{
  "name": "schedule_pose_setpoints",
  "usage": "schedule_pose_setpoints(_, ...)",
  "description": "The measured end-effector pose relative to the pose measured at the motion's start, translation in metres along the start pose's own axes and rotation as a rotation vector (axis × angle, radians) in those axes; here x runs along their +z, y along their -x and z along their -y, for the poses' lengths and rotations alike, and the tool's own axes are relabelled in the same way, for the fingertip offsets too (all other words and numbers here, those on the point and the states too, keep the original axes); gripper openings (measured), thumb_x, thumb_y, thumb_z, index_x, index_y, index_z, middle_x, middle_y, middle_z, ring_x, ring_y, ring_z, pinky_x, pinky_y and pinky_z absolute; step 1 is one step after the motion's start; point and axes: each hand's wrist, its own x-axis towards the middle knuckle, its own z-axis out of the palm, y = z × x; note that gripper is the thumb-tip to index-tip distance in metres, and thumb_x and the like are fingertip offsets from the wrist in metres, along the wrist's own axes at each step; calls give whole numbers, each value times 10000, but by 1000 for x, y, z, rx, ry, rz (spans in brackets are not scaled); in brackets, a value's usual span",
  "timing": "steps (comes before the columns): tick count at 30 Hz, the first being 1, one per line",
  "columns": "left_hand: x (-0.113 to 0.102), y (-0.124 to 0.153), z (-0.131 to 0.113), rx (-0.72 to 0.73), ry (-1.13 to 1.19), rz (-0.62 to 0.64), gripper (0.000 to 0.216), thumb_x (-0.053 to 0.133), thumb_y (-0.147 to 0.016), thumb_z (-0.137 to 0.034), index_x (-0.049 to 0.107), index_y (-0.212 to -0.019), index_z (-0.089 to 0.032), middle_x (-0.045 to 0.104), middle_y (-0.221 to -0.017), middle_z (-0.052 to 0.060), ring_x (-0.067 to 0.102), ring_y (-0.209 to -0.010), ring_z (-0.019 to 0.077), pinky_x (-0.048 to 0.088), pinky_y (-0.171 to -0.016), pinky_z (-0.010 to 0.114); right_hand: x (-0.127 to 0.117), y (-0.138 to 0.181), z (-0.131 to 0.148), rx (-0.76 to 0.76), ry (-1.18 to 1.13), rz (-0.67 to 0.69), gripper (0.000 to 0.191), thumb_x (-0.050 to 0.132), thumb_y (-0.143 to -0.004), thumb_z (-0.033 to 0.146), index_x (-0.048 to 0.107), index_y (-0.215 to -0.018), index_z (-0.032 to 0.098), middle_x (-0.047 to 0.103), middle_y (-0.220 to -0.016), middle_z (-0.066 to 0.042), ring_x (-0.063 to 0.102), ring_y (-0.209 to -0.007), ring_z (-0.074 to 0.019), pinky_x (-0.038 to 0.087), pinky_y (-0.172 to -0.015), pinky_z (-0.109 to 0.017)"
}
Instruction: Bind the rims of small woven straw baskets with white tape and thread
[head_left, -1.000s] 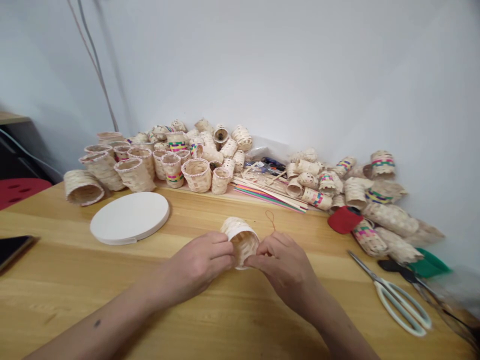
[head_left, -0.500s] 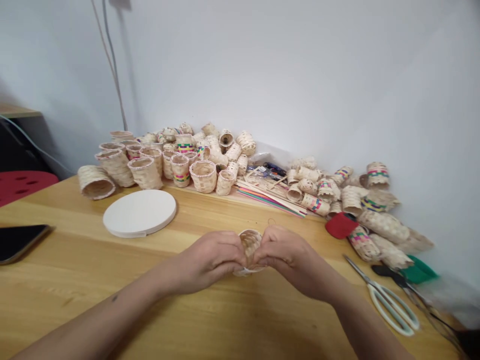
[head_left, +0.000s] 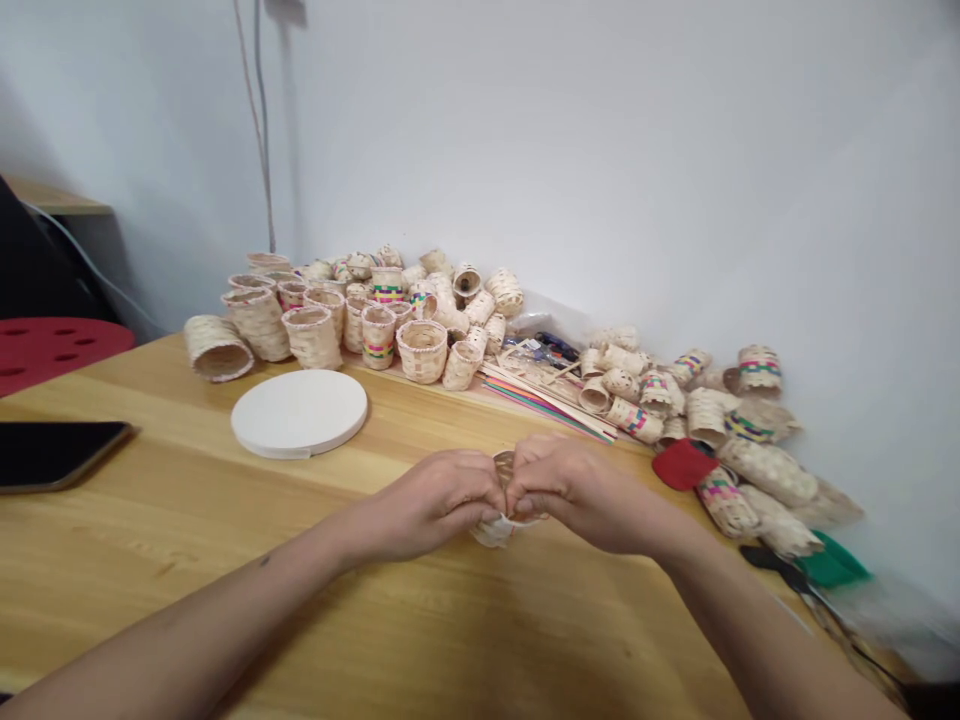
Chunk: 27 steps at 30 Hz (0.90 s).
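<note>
A small woven bamboo basket (head_left: 491,532) is between my hands, above the wooden table (head_left: 360,640). Its mouth faces up toward me, and a white strip shows along the near rim. My left hand (head_left: 442,500) is closed on the left side of the rim, thumb pressed to the fingers. On the other side, my right hand (head_left: 577,495) pinches the rim with bent fingers. The knuckles almost meet over the opening, so much of the basket is hidden. Whether either hand also holds a thread or a needle cannot be made out.
Behind stand many woven baskets (head_left: 422,352), with thin coloured strips (head_left: 551,405) beside them. A white roll of tape (head_left: 300,412) lies left of centre, a phone (head_left: 64,455) at far left. At right are a red piece (head_left: 684,464), a green piece (head_left: 834,560) and a black-handled tool (head_left: 776,568).
The view has turned slightly left, so the table things sit farther right. Both hands stay at the rim and have drawn closer together. The white scissors are now hidden behind my right forearm.
</note>
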Motion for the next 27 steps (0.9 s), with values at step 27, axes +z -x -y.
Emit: schedule_pose_setpoints(27,-12,0,1,-237,309,-134,202,516,-877,-282,622,-792,-132,602,-800,25,531,-752,146,390,-696,243,-26,-15,6,152,-77,8,161,508,-900,107,642,-902,196,649,-838,9,565,-780,-133,403,-690,-234)
